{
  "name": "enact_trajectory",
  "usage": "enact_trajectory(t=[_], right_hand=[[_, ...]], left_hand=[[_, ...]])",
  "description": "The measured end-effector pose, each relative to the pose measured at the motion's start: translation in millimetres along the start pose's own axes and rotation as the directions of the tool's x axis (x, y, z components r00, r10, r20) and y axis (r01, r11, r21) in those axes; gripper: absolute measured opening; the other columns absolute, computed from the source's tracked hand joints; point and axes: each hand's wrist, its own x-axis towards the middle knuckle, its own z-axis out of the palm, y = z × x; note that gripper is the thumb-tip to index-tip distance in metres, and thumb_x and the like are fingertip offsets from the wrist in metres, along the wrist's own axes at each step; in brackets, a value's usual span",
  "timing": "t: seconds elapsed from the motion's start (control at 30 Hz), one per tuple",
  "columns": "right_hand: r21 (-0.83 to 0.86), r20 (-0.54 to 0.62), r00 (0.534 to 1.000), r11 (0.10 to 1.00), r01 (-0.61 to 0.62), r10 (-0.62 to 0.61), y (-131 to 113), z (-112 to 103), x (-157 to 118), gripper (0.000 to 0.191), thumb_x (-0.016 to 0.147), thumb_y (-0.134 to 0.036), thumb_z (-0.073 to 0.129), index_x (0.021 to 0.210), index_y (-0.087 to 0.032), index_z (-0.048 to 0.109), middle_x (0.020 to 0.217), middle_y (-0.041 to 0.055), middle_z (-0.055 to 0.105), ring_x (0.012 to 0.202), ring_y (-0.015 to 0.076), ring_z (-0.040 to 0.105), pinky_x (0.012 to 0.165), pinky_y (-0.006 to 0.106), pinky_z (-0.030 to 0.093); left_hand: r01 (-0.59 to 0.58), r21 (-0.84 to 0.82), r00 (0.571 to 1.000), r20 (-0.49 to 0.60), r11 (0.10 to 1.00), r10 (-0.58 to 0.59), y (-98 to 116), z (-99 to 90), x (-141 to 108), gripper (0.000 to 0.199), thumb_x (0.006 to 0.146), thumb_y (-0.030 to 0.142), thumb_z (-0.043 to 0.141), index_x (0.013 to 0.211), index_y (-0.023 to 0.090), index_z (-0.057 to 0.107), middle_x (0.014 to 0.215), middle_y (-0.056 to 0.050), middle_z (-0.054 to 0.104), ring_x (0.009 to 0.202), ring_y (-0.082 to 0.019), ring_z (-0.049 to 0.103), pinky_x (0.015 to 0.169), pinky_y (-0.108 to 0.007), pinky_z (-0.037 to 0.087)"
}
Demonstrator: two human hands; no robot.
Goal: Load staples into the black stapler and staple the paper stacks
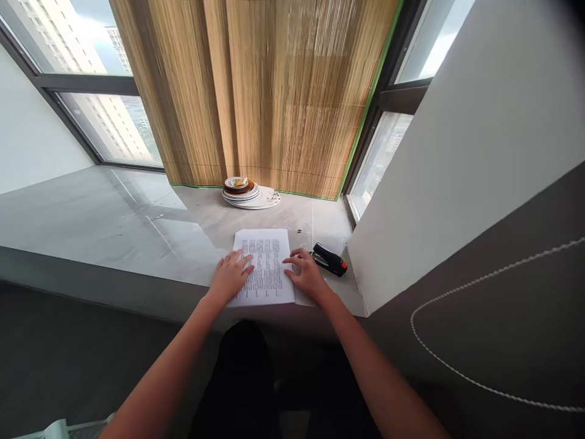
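The paper (265,268) lies on the surface (114,235) at my 12 o'clock; my open left hand (227,279) seemingly steadies it, my open right hand (309,277) its 3 o'clock edge, beside the stapler (329,260).

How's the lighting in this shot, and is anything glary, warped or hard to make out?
Head view: left window washed out; glare on the sill; legs lost in shadow; window frames slanting, as if through a wide lens; top right corner dark; paper with text too small to read.
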Motion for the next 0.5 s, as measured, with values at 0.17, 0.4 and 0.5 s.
enact_trajectory(t=[0.17, 0.4, 0.5], right_hand=[[-0.195, 0.164, 0.985, 0.977, 0.092, -0.06, -7, -5, -9, 0.025, 0.102, -0.025, 0.059, 0.119, -0.028, 0.077, 0.137, 0.0086, 0.07, 0.13, 0.0293, 0.058, 0.106, 0.05, 0.044], [-0.322, 0.189, 0.982, 0.943, 0.081, -0.02, -19, -2, -10, 0.039, 0.099, -0.022, 0.053, 0.136, -0.024, 0.067, 0.146, 0.0113, 0.063, 0.134, 0.03, 0.054, 0.107, 0.049, 0.04], [-0.32, 0.201, 0.979, 0.943, 0.087, -0.022, -18, -3, -10, 0.039, 0.097, -0.023, 0.054, 0.135, -0.024, 0.067, 0.146, 0.0118, 0.064, 0.132, 0.0311, 0.055, 0.106, 0.05, 0.04]], left_hand=[[0.005, -0.036, 1.0, -0.011, 0.999, -0.005, -9, 14.5, 2, 0.046, 0.108, 0.038, 0.045, 0.15, 0.026, 0.062, 0.165, -0.012, 0.051, 0.155, -0.035, 0.042, 0.128, -0.061, 0.028], [-0.019, -0.443, 0.979, -0.19, 0.897, -0.073, 9, -63.7, -105, 0.028, 0.105, 0.032, 0.043, 0.108, 0.024, 0.07, 0.103, -0.009, 0.074, 0.095, -0.024, 0.069, 0.087, -0.035, 0.055], [0.145, -0.522, 0.966, 0.257, 0.84, -0.007, -15, -101.3, -210, 0.03, 0.096, 0.039, 0.057, 0.069, 0.026, 0.064, 0.068, -0.003, 0.065, 0.062, -0.02, 0.059, 0.063, -0.031, 0.049]])
